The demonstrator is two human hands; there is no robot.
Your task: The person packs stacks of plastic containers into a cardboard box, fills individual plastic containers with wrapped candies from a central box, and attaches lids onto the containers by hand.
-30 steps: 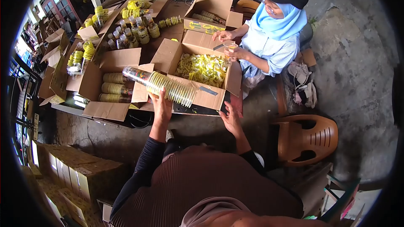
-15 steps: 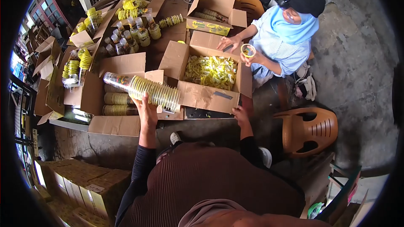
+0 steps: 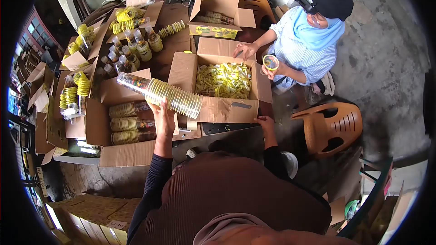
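Observation:
A long stack of clear plastic cups with yellowish rims (image 3: 175, 97) lies across my left hand (image 3: 164, 117), whose fingers are wrapped round it from below. The stack is tilted, its printed end up to the left, above an open carton (image 3: 128, 153) where several similar cup stacks (image 3: 132, 122) lie side by side. My right hand (image 3: 266, 124) is at the front right corner of another open box (image 3: 228, 109), its fingers closed on the corner of the front flap. That box holds a heap of small yellow-and-white sachets (image 3: 223, 80).
Across the table a person (image 3: 306, 41) holds a yellow-rimmed cup (image 3: 270, 62). Filled cups (image 3: 143, 49) and yellow lid stacks (image 3: 127, 19) stand at the back left. A third carton (image 3: 212, 31) is behind; an orange chair (image 3: 334, 128) stands at right.
My left hand and the cup stack have shifted slightly right, uncovering more of the stacks in the carton. My right hand has come up against the flap corner. The camera view has shifted too.

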